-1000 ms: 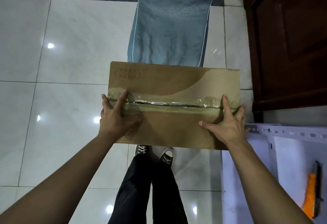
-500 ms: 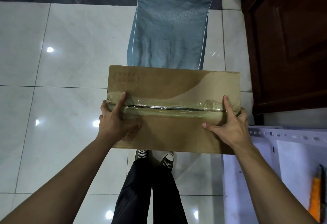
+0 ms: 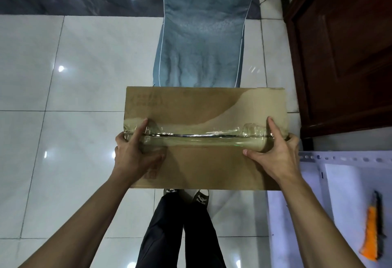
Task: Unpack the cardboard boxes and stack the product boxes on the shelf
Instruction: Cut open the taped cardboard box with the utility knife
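I hold a brown cardboard box (image 3: 203, 106) level in front of me, above the floor. Clear tape runs along its closed top seam. My left hand (image 3: 133, 153) grips the left end, with index finger and thumb lying on the top and the other fingers wrapped over the side. At the right end, my right hand (image 3: 275, 155) grips in the same way. The white metal shelf (image 3: 339, 158) is at the lower right, just right of the box. No product boxes show.
An orange utility knife (image 3: 371, 231) lies on the shelf board. A dark wooden door (image 3: 343, 45) stands at the right. A blue padded mat (image 3: 201, 45) stretches over the white tiled floor (image 3: 74, 98) beyond the box. My legs and shoes (image 3: 186, 195) are below it.
The box has come slightly lower and closer to me in view. Both hands keep the same hold on its ends.
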